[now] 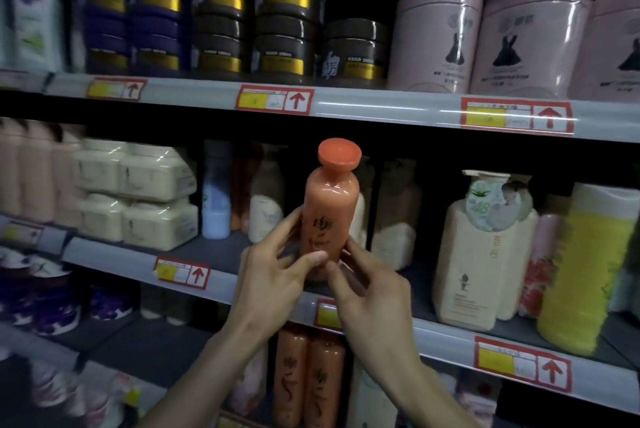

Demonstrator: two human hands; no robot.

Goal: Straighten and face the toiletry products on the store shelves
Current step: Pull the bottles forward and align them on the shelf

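Note:
An orange bottle [330,206] with a wide orange cap and dark script on its front stands upright at the front edge of the middle shelf [138,256]. My left hand [273,285] grips its lower left side, thumb across the front. My right hand [370,292] holds the lower right side, fingers curled around the base. The bottle's bottom is hidden behind my fingers, so I cannot tell whether it rests on the shelf or is lifted.
Cream pump bottle [481,254] and a yellow bottle [585,271] stand to the right. Cream stacked tubs [138,195] sit left. Dark jars [284,12] and pink cylinders [433,39] fill the top shelf. Two matching orange bottles [308,379] stand on the shelf below.

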